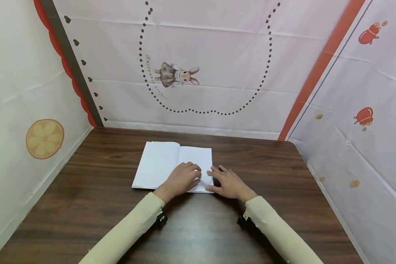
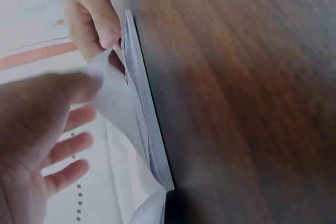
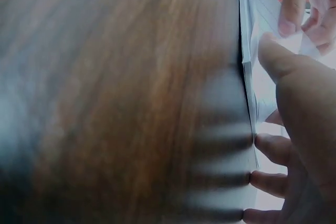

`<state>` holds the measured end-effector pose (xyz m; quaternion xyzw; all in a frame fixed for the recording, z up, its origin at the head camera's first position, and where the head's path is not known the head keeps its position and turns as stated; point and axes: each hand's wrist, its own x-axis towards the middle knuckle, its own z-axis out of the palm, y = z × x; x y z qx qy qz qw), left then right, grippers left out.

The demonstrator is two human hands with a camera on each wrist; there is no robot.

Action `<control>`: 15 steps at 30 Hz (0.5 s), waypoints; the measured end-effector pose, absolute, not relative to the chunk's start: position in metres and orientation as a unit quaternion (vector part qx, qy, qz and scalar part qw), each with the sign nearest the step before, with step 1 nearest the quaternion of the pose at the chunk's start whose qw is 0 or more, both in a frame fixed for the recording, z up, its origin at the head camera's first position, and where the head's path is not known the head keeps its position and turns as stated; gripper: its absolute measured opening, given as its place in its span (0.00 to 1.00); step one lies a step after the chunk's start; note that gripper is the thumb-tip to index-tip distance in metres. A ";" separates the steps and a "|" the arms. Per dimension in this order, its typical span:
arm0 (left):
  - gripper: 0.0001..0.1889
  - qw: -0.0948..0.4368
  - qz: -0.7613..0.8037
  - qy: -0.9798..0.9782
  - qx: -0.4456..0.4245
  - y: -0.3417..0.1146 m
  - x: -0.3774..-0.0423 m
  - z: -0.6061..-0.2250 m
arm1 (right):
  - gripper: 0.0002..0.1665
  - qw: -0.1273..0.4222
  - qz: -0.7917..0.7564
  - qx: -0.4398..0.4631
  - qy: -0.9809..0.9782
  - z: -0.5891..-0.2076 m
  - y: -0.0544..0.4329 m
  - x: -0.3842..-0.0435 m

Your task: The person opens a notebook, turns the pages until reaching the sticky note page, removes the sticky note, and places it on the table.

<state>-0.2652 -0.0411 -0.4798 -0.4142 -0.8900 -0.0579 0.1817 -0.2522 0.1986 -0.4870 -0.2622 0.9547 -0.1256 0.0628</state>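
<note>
An open notebook point(image 1: 156, 165) with lined white pages lies on the brown table. My left hand point(image 1: 182, 178) is over its right half, thumb and fingers on either side of a lifted page point(image 2: 123, 106), pinching it near the edge. The other left fingers spread loosely behind the paper in the left wrist view. At the notebook's right edge is my right hand point(image 1: 230, 183), its fingers point(image 3: 270, 182) extended with several tips down beside the notebook. The right thumb point(image 3: 275, 59) points at the raised page, its tip close to the left thumb point(image 3: 291, 17).
The wooden table point(image 1: 102, 209) runs back to a white printed cloth point(image 1: 211, 62) with a rabbit figure. Similar cloth panels stand along the left point(image 1: 13, 121) and right point(image 1: 359, 91) sides. Both forearms wear pale sleeves with dark devices at the wrists.
</note>
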 end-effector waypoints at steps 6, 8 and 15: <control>0.04 0.235 -0.082 -0.897 -0.366 -0.041 -0.265 -0.478 | 0.49 0.063 -0.129 -0.265 0.954 -0.485 0.198 -0.252; 0.04 0.247 -0.090 -0.898 -0.352 -0.041 -0.265 -0.477 | 0.53 0.064 -0.131 -0.263 0.954 -0.485 0.198 -0.252; 0.04 0.306 -0.126 -0.901 -0.280 -0.047 -0.262 -0.475 | 0.58 0.063 -0.138 -0.265 0.952 -0.487 0.199 -0.251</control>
